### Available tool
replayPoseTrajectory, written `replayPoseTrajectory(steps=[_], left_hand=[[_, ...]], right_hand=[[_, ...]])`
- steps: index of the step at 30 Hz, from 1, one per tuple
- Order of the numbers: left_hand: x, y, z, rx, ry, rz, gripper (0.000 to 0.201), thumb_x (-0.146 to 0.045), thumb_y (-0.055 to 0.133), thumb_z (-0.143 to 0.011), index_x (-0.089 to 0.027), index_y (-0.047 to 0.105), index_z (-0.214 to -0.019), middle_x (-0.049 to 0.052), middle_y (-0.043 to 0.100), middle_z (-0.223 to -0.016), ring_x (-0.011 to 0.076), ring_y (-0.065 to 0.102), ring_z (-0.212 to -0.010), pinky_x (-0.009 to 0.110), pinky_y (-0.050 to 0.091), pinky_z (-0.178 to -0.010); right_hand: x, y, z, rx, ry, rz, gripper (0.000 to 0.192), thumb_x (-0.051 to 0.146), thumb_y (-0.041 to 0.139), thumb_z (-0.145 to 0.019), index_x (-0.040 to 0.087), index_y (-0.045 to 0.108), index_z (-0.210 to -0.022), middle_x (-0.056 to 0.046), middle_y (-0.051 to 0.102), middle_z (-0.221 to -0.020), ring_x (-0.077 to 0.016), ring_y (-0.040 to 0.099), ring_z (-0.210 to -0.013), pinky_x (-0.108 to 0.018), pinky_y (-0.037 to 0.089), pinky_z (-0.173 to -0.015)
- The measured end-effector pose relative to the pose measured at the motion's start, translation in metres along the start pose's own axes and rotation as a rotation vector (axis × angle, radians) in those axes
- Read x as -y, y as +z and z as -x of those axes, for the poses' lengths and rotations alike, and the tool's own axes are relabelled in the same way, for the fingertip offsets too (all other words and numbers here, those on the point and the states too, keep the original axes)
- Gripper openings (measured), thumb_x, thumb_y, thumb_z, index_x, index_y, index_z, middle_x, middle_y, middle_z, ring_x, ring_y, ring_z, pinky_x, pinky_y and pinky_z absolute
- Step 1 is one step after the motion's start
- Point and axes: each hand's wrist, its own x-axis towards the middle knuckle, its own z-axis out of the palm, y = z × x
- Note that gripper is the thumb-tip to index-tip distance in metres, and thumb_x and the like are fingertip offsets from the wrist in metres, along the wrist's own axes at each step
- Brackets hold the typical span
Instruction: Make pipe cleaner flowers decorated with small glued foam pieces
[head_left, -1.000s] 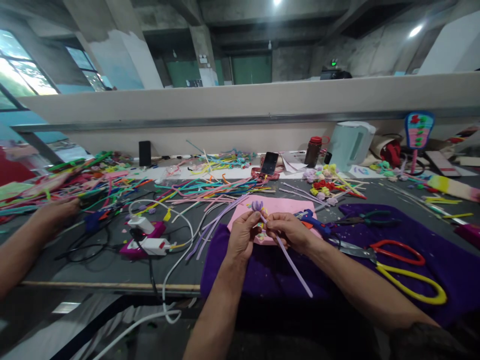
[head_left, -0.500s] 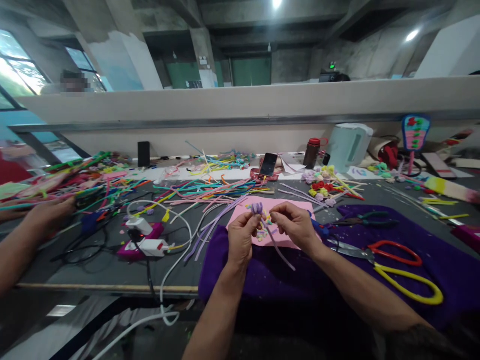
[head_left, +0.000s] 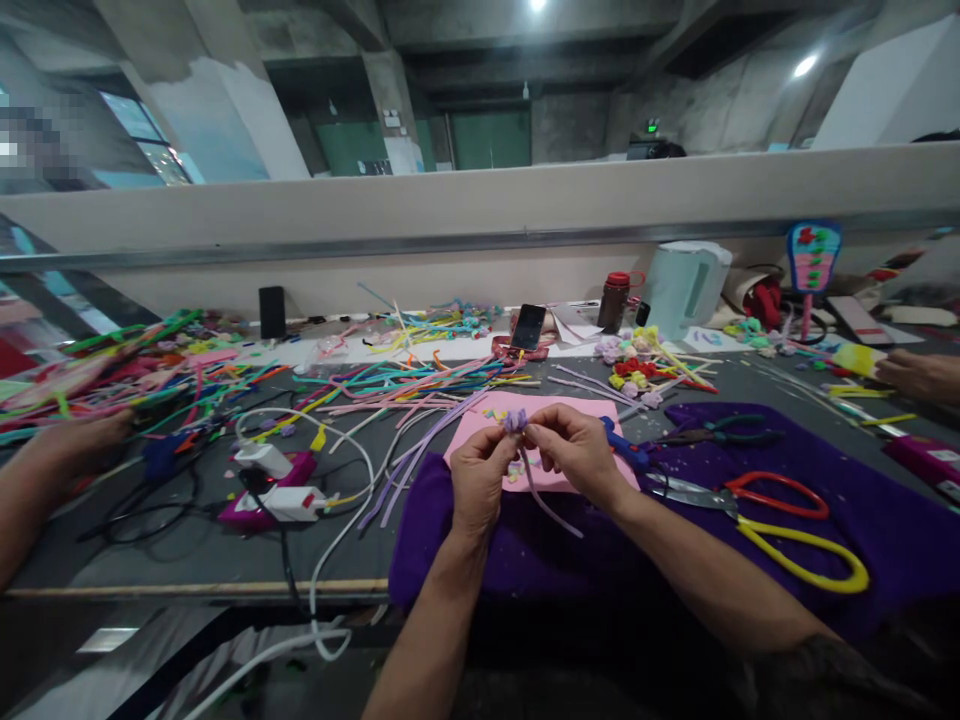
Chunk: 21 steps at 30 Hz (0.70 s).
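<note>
My left hand (head_left: 481, 472) pinches a small lilac flower (head_left: 514, 420) bent from pipe cleaner, held upright between thumb and fingertips. My right hand (head_left: 576, 455) is closed, its fingertips touching the flower's right side; they appear to grip the pipe cleaner there. A loose lilac tail (head_left: 550, 511) hangs down from between the hands. Below them lies a pink sheet (head_left: 559, 483) with small coloured scraps, on a purple cloth (head_left: 424, 540). Just right of my right hand is a blue-handled tool (head_left: 624, 443), partly hidden.
Scissors (head_left: 795, 530) and pliers (head_left: 720, 432) lie on the cloth at right. Lilac pipe cleaners (head_left: 420, 460) and a power strip (head_left: 274, 490) with cables are at left. A phone (head_left: 528, 328), bottle (head_left: 614, 302) and kettle (head_left: 686, 290) stand behind. Other people's hands (head_left: 71, 455) reach in at both sides.
My right hand has moved left, its fingertips now against the flower. Another person's hand has come into view at the far right. The whole view has shifted slightly.
</note>
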Motion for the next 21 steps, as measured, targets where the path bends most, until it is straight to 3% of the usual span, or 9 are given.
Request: replayPoseTrajectory(steps=[21], left_hand=[[0.002,0.0011,-0.0018,0.017,-0.052,0.024,0.014,-0.028,0.067,-0.062,-0.016,0.069,-0.069,-0.003,0.056,-0.051,0.0061,0.04,-0.043,0.019,0.029,-0.042]], right_hand=[[-0.0023,0.0026,-0.0011,-0.066,-0.051,0.103,0.014,0.029,0.057,-0.073,0.017,0.055,-0.066,0.003,0.052,-0.052,-0.0062,0.043,-0.039,-0.018,0.035,-0.036]])
